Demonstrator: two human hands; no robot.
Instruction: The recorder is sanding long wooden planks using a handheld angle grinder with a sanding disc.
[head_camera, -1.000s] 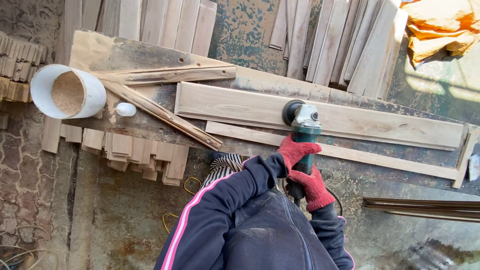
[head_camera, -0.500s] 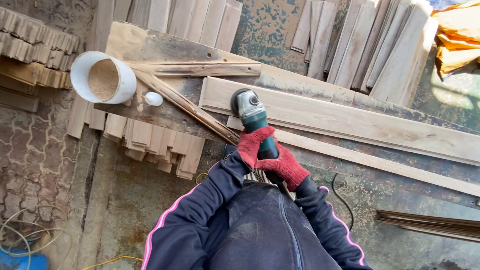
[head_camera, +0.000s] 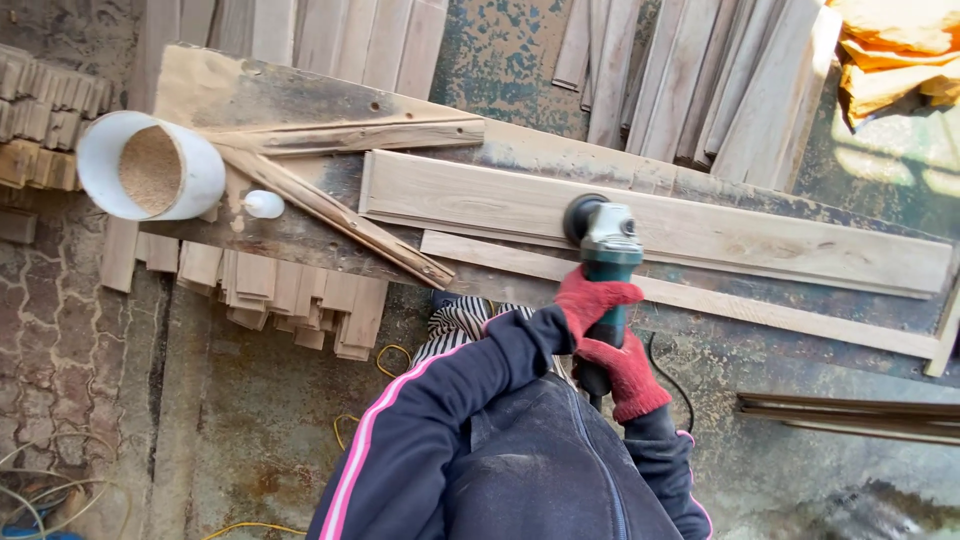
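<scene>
Red knit gloves cover both our hands, and both are wrapped around one angle grinder (head_camera: 603, 262): our left hand (head_camera: 592, 300) is clenched round the green body just behind the head, our right hand (head_camera: 626, 375) is clenched on the rear grip. Its disc sits on the near part of the long pale plank (head_camera: 700, 228), which lies flat along the worn surface (head_camera: 290, 235).

We judge the main risk to be the disc catching the plank's near edge and kicking, since nothing visibly clamps the board. The black cord (head_camera: 668, 372) loops just beside our right forearm and could snag. A thinner strip (head_camera: 720, 303) lies touching the plank's near side and might shift under pressure.

Counting: one grinder, one wide plank, one thin strip, two rough battens (head_camera: 340, 135) crossing at the left, one white pipe section (head_camera: 150, 168) filled with sawdust, and one small white knob (head_camera: 263, 204) beside it. Boards lean behind in two stacks, too overlapped to count.
</scene>
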